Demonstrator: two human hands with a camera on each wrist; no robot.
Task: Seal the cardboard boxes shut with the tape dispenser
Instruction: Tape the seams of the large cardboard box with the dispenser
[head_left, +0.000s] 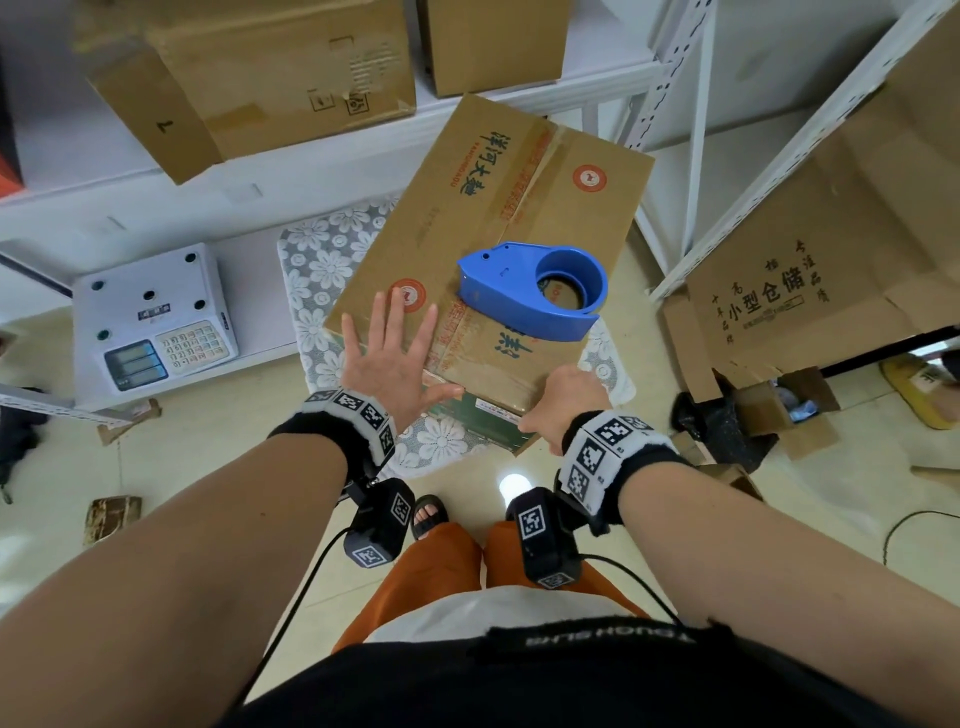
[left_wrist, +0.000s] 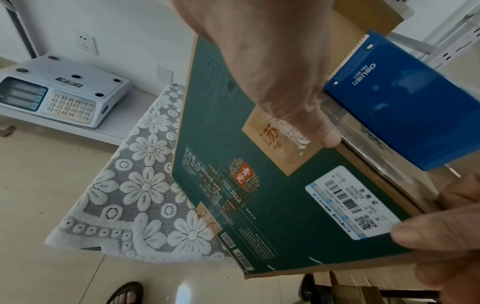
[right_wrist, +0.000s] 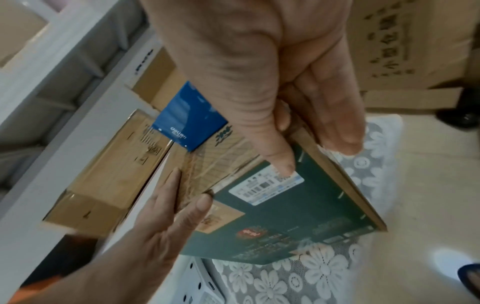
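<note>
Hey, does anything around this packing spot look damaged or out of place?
Yes. The large cardboard box on the right has a ragged, torn lower flap, and cardboard scraps lie below it. Old tape on the box being sealed looks wrinkled.

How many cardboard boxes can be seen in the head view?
At least 5: the box being sealed under the blue tape dispenser, two on the shelf behind, a large printed one at right, and a small open one on the floor. More may be hidden.

A white scale (head_left: 150, 317) sits on the low shelf (head_left: 249, 228) beside a lace cloth (head_left: 317, 270).
</note>
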